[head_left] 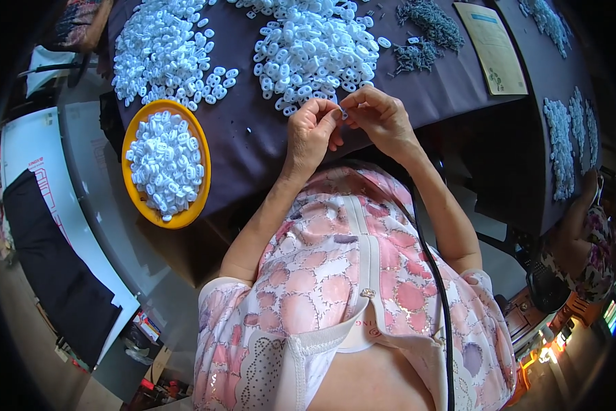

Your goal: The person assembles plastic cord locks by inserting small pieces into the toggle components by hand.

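Close together at the near edge of a dark cloth-covered table (232, 147), both my hands work with pinched fingers. My left hand (306, 137) and my right hand (383, 123) meet at a small whitish plastic piece (343, 114), mostly hidden by the fingertips. Just beyond them lies a big heap of white oval plastic pieces with holes (315, 58). Small grey screws (428, 34) are piled past my right hand, with one white piece among them.
Another white heap (160, 51) lies at the far left. An orange bowl (204, 147) full of white pieces stands at the left edge. A tan paper packet (496, 58) lies right. Beyond, a second table bears more pieces (560, 151) beside another person's arm (573, 229).
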### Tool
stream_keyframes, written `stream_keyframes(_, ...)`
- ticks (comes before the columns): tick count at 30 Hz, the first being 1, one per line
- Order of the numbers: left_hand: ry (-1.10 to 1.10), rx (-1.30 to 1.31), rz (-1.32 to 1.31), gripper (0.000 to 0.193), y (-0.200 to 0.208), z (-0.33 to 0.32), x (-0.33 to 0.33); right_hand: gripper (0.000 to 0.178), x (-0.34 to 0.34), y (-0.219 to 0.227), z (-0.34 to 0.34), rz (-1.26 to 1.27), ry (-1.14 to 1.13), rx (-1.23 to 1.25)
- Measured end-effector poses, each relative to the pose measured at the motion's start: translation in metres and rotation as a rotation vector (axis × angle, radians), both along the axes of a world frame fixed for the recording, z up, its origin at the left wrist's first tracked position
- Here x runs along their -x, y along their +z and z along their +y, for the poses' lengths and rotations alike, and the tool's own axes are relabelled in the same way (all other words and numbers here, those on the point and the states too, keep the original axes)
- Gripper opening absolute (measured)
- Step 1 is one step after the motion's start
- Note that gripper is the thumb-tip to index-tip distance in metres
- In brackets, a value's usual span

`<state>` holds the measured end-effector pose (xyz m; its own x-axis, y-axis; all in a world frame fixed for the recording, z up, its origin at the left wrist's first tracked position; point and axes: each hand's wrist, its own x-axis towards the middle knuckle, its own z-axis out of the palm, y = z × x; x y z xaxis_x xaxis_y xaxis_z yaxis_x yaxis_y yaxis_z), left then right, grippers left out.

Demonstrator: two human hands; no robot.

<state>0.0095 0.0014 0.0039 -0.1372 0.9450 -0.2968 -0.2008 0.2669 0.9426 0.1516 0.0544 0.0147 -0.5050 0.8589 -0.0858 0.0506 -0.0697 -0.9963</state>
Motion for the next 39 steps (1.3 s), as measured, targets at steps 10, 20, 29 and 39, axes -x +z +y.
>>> stream_keyframes(10,-0.041,-0.010,0.079,0.009,-0.004,-0.001,0.000,0.013,-0.003,0.008,0.007,-0.137,0.131,-0.135)
stream_keyframes(20,-0.005,-0.070,0.145,0.007,-0.008,0.000,-0.009,0.019,-0.002,0.007,0.015,-0.347,0.137,-0.311)
stream_keyframes(29,0.037,-0.060,-0.075,0.010,-0.007,-0.003,-0.004,0.014,-0.001,-0.001,0.009,-0.186,0.015,-0.108)
stream_keyframes(39,0.021,-0.012,-0.047,0.011,-0.006,0.003,-0.002,0.019,-0.008,-0.004,0.012,-0.047,0.006,0.057)
